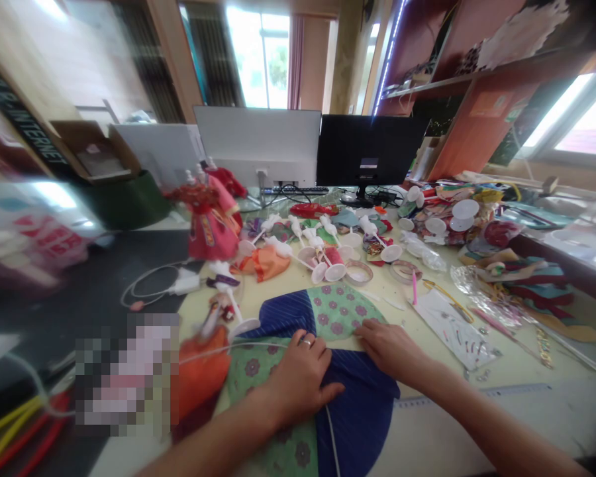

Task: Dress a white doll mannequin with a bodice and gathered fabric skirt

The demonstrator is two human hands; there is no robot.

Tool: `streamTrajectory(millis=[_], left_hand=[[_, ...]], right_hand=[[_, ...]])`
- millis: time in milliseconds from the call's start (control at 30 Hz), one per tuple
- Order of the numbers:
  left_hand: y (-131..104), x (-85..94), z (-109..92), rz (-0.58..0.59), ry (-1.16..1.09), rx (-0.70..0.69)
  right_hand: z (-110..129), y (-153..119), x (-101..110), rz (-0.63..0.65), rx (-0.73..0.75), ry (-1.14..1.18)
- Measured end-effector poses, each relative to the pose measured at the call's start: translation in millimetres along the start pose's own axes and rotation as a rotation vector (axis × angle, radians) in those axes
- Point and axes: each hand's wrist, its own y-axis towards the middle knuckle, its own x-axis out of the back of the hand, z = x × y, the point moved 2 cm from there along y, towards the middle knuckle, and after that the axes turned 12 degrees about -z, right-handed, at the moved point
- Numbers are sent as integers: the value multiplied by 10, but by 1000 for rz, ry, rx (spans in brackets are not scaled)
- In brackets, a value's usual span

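Note:
A round piece of patchwork cloth (347, 384) lies in front of me on the table, with quarters of flowered green and striped dark blue. My left hand (300, 374), a ring on one finger, rests palm down across its middle, thumb stretched to the right. On the cloth's right side, my right hand (392, 351) lies with fingers extended over the green and blue quarters; its thumb is hidden. A thin white cable (332, 430) crosses the cloth, passing under my left hand.
White doll stands (367, 228) and small clothes clutter the table behind the cloth. A ruler (501, 391) and rolls of tape (358, 271) lie to the right. An orange cloth (203, 364) is at left. Two monitors (370, 149) stand at the back.

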Motion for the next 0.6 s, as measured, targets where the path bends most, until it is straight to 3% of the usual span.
streamTrajectory(millis=[333, 600], left_hand=[[-81, -72, 64, -85, -20, 20], [-50, -48, 68, -61, -56, 17]], right_hand=[[-71, 129, -167, -111, -55, 40], [-38, 29, -213, -193, 70, 202]])
